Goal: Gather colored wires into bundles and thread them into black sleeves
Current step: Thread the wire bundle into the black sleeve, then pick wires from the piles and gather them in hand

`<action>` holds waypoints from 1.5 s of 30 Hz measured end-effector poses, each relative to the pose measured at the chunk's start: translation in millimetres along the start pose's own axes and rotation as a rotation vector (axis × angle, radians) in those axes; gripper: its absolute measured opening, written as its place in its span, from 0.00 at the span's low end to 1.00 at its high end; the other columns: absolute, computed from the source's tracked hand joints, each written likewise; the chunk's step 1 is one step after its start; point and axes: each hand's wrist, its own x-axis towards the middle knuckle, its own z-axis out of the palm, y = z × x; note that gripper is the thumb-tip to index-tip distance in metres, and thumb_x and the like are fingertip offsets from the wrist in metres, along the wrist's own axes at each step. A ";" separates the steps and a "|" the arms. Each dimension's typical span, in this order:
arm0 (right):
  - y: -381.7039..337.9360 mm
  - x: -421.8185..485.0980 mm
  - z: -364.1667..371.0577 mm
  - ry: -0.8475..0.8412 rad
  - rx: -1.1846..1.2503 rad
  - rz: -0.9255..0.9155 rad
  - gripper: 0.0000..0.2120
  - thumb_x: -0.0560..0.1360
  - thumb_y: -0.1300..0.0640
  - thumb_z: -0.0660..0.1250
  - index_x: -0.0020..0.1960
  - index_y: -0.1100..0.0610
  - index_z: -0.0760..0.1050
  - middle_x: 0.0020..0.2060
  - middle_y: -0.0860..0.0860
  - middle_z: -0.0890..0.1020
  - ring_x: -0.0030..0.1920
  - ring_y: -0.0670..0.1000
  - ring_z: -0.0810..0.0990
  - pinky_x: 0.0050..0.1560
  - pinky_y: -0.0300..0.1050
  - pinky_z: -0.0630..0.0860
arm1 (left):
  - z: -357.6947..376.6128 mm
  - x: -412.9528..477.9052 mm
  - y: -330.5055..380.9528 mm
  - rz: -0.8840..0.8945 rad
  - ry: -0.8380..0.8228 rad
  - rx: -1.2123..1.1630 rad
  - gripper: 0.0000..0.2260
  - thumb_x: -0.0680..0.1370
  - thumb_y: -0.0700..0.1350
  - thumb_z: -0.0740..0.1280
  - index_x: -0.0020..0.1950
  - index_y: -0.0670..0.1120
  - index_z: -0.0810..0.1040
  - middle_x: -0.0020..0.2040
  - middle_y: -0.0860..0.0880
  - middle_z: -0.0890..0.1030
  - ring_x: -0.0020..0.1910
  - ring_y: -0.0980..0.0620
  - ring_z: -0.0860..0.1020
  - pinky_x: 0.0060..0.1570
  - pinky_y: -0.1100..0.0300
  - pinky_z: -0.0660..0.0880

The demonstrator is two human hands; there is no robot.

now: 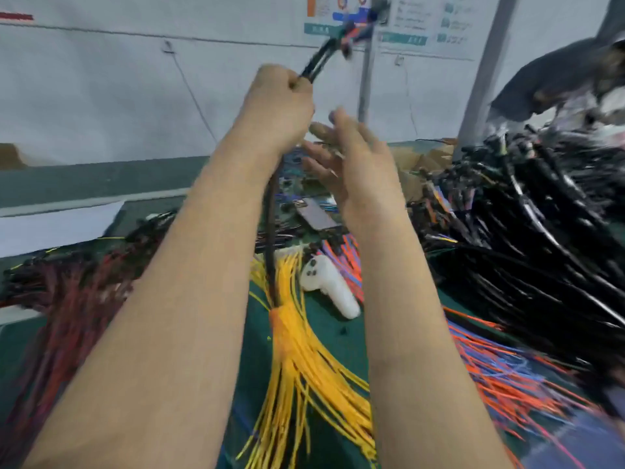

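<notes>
My left hand (279, 103) is raised high and closed in a fist around a black sleeved bundle (270, 231). The sleeve hangs down below my wrist towards the table. Above the fist it sticks up, with blue, red and orange wire ends (358, 28) fanning out at the top. My right hand (351, 164) is beside it, lower, with fingers spread and nothing in it. A thick bunch of yellow wires (304, 360) lies on the green table (338, 333) below my arms. Orange and blue wires (500, 367) lie to the right, dark red wires (74, 292) to the left.
A big heap of finished black sleeved cables (541, 238) fills the right side. A white controller (331, 286) and a phone (316, 214) lie in the table's middle. A grey wall with posters and a metal post (367, 79) stand behind.
</notes>
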 end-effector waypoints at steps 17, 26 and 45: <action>-4.6 13.5 -279.1 0.944 -1.553 0.319 0.15 0.77 0.60 0.61 0.61 0.50 0.77 0.64 0.57 0.74 0.69 0.60 0.62 0.66 0.55 0.60 | 328.3 -36.9 -10.7 -0.408 -0.737 -0.246 0.13 0.78 0.42 0.60 0.53 0.35 0.79 0.55 0.35 0.80 0.55 0.42 0.80 0.57 0.48 0.76; 75.2 118.6 -101.1 0.433 -1.159 -0.239 0.11 0.76 0.63 0.61 0.57 0.62 0.76 0.54 0.60 0.80 0.56 0.60 0.77 0.55 0.45 0.67 | 165.3 70.4 -123.6 -0.457 -0.067 -0.433 0.10 0.78 0.40 0.61 0.37 0.47 0.72 0.43 0.43 0.76 0.43 0.50 0.74 0.44 0.55 0.72; 385.3 433.6 -7.9 0.163 -1.544 0.357 0.28 0.78 0.50 0.59 0.75 0.58 0.57 0.76 0.66 0.46 0.76 0.64 0.43 0.74 0.59 0.42 | 133.0 278.0 -402.2 -0.927 0.235 -0.412 0.16 0.80 0.39 0.56 0.66 0.36 0.70 0.47 0.44 0.76 0.31 0.51 0.67 0.24 0.63 0.63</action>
